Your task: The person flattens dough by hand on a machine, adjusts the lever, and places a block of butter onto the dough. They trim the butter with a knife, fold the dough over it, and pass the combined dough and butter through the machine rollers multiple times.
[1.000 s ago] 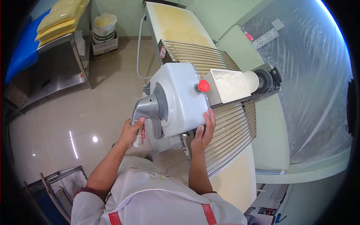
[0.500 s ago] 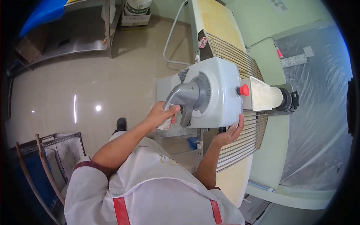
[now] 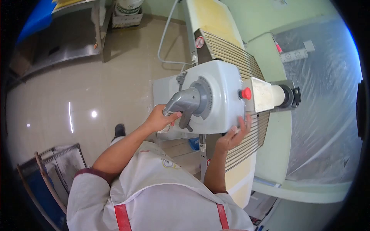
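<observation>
A dough sheeter with a white head housing (image 3: 225, 96) stands in front of me. On its side is a grey lever handle (image 3: 185, 101) set over a round dial with scale marks. My left hand (image 3: 158, 118) is closed around the lower end of this handle, where a whitish wrapping shows below the fingers. At the housing's lower right corner is my right hand (image 3: 232, 136), fingers raised and apart, holding nothing. A red mushroom button (image 3: 245, 93) sticks out of the housing above that hand.
Wire guards (image 3: 231, 48) slope off both sides of the head over the belt (image 3: 210, 17). A cream flour hopper (image 3: 263, 95) sits beyond the housing. Upper left is a steel table (image 3: 73, 52); a rack with wooden poles (image 3: 48, 175) stands lower left.
My right hand has loosened from the housing's edge, its fingers lifting and spreading. My left hand stays on the lever handle, which looks slightly turned. The whole view has shifted a little.
</observation>
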`<state>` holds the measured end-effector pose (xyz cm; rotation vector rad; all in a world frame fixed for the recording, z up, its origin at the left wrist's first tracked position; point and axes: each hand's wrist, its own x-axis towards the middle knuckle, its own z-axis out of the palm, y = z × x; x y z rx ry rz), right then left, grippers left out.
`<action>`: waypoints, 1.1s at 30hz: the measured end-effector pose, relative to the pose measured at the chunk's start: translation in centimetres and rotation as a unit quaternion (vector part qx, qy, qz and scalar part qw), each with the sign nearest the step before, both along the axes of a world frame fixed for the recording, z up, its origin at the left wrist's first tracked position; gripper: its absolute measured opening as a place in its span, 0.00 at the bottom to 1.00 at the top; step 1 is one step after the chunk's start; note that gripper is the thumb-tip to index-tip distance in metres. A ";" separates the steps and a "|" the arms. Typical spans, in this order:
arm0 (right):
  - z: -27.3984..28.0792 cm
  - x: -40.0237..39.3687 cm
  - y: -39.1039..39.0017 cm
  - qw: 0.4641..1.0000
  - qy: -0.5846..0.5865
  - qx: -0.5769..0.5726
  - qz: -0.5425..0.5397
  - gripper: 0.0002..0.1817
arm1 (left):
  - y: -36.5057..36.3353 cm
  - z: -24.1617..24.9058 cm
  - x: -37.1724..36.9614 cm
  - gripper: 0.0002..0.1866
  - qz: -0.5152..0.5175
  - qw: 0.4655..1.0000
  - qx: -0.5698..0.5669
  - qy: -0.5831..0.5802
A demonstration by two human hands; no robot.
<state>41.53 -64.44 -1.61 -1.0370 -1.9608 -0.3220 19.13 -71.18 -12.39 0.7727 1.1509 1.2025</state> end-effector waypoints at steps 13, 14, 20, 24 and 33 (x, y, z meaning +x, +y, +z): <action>6.6 -3.2 2.8 0.966 -0.102 -0.188 0.145 0.26 | 0.3 1.1 0.8 0.16 0.038 0.999 -0.014 -0.030; 6.5 -3.2 3.2 0.964 -0.100 -0.187 0.158 0.25 | 0.4 0.7 0.8 0.16 0.041 0.999 -0.010 -0.032; 5.2 -4.0 4.7 0.962 -0.055 -0.206 0.172 0.22 | 0.3 0.8 1.2 0.17 0.054 0.998 0.003 -0.024; 5.1 -4.7 5.8 0.962 -0.069 -0.201 0.169 0.23 | 0.3 0.6 1.1 0.16 0.054 0.998 0.002 -0.044; 5.8 -8.5 10.4 0.950 -0.152 -0.231 0.144 0.17 | 0.1 0.7 1.4 0.16 0.050 0.999 0.003 -0.018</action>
